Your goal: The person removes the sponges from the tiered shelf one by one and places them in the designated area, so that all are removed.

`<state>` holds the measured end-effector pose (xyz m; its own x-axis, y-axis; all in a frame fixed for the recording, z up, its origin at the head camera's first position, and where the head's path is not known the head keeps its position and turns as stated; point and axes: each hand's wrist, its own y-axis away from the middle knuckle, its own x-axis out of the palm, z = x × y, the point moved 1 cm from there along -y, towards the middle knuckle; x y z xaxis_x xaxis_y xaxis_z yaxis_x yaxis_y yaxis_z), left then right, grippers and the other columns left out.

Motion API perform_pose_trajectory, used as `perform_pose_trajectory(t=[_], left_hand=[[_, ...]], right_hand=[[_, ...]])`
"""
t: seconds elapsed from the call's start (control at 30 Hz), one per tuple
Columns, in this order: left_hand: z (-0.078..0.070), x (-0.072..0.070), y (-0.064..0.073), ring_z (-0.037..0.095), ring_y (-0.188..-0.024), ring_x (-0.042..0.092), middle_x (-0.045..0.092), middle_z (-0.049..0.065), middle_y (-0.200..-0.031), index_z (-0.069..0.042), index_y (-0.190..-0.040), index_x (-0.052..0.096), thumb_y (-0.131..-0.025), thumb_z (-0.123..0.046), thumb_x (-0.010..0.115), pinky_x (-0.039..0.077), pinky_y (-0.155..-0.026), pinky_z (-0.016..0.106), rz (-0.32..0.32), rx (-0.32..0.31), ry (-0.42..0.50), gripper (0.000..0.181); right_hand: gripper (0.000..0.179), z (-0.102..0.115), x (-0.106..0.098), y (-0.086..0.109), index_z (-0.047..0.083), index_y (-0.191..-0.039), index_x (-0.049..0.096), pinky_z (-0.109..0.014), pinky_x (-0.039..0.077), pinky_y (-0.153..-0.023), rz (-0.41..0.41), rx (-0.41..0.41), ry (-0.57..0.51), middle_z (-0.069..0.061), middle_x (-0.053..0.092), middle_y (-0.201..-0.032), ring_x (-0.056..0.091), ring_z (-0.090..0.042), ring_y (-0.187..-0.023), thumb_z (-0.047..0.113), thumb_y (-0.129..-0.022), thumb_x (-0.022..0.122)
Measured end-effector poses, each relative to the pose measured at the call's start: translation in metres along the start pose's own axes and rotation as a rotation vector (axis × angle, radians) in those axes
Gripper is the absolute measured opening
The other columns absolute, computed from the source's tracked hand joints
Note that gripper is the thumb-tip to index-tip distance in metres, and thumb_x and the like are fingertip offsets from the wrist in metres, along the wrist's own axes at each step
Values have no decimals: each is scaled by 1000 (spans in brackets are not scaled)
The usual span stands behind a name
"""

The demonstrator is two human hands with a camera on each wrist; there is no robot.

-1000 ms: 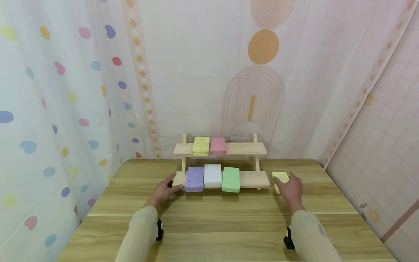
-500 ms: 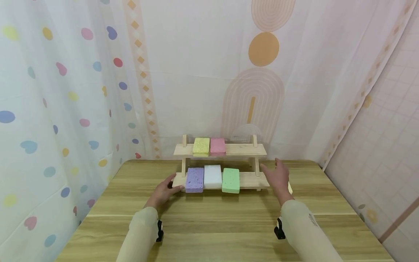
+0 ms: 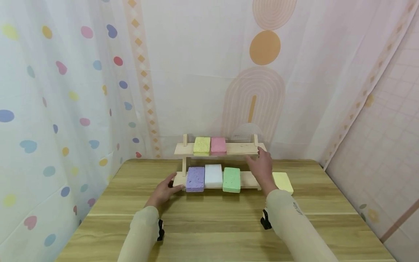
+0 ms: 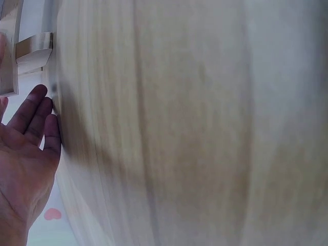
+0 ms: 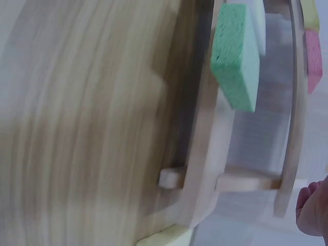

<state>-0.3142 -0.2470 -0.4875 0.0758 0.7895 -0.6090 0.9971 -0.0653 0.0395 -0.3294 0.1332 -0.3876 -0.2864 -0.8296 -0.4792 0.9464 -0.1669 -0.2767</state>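
Rack (image 3: 240, 147): bare pale wood, two-tier, flat planks on square-cut posts, visible grain. Left hand (image 3: 163, 191) pinches the left end of the lower shelf (image 3: 247, 179) between thumb and index, other fingers loosely extended. Right hand (image 3: 263, 166) is at the right end of the upper shelf (image 3: 236, 149), thumb and fingers spread wide, nothing held; can't tell if it touches wood. Sponges are all rectangular blocks. Upper shelf, left half: yellow sponge (image 3: 202, 145), speckled, next to pink sponge (image 3: 218, 145). Lower shelf: purple sponge (image 3: 195, 178), coarse, big dark pores; white block (image 3: 213, 175), smooth, right beside it; then a narrow gap and green sponge (image 3: 231, 179), pitted, jutting past the front edge. Pale yellow sponge (image 3: 283, 182) lies flat on the wood-grain table (image 3: 209, 225), right of the rack. Only lettering: small dark script on the right sleeve (image 3: 302, 222), illegible.
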Motion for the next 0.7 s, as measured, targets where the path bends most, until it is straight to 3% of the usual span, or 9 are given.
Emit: perform_pose_trajectory(t=[0.33,0.7], left_hand=[[-4,2,5,47,-137,34,40,30,-148,-12,-158,26,-93,-48,67,24,-111,62,2,4,-20,85],[0,-1,3,46,-135,39,45,29,-144,-11,-157,28,-91,-49,69,26,-110,61,-15,20,0,87]], right_hand=[[79,25,28,0,2,-149,38,-52,38,-104,10,17,-22,-21,42,-141,42,-38,-129,44,-91,70],[80,40,53,-3,4,-148,42,-54,40,-102,1,-19,65,-23,46,-140,45,-40,-127,49,-89,72]])
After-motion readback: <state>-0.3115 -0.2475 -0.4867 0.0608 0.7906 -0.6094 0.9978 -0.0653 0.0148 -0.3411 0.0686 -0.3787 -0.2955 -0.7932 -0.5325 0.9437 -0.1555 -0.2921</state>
